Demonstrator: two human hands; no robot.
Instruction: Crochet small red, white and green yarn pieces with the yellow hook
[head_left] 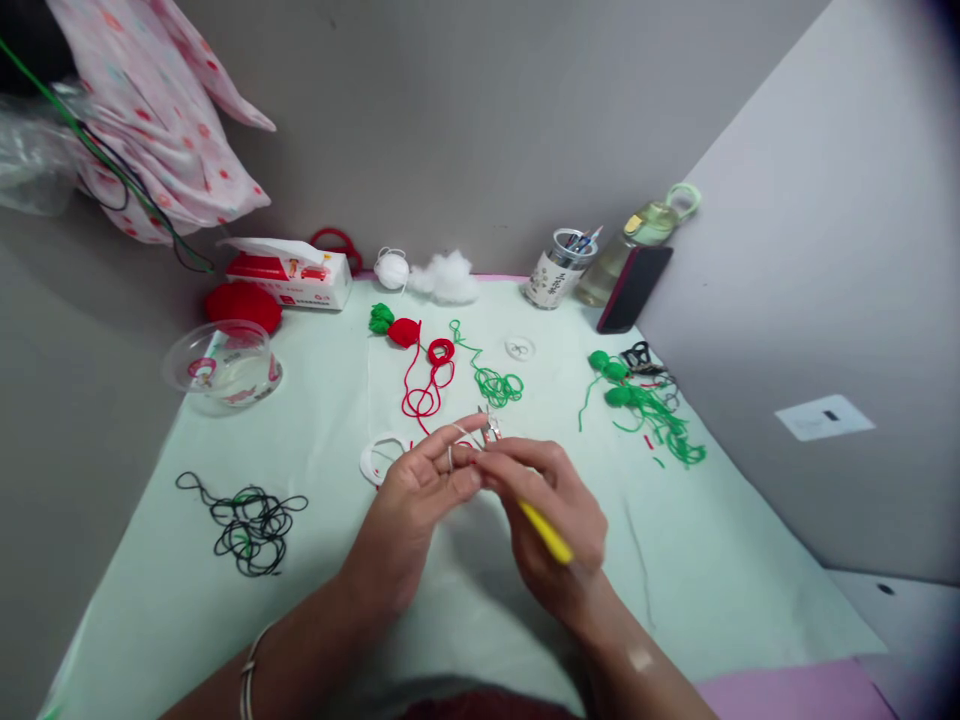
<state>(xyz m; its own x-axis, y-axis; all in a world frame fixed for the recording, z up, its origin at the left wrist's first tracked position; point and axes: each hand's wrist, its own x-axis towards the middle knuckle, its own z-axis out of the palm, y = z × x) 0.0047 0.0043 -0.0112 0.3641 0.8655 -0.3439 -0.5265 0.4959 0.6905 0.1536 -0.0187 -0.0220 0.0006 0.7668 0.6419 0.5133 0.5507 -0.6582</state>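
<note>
My left hand is closed in a pinch at the middle of the table, with white yarn looped over its fingers. In my right hand is a crochet hook with a yellow handle. The hook's tip meets the yarn between both hands' fingertips, where a small bit of red shows. My fingers hide most of the work there. Just beyond them lie small thread snips. A white ring-shaped coil lies past my left hand, partly covered by it. Red yarn and green yarn are spread farther back.
Tangled black cord lies left, below a clear plastic tub. Along the back stand a tissue box, white yarn ball, stuffing, pen holder, bottle and phone. Green crocheted pieces lie right.
</note>
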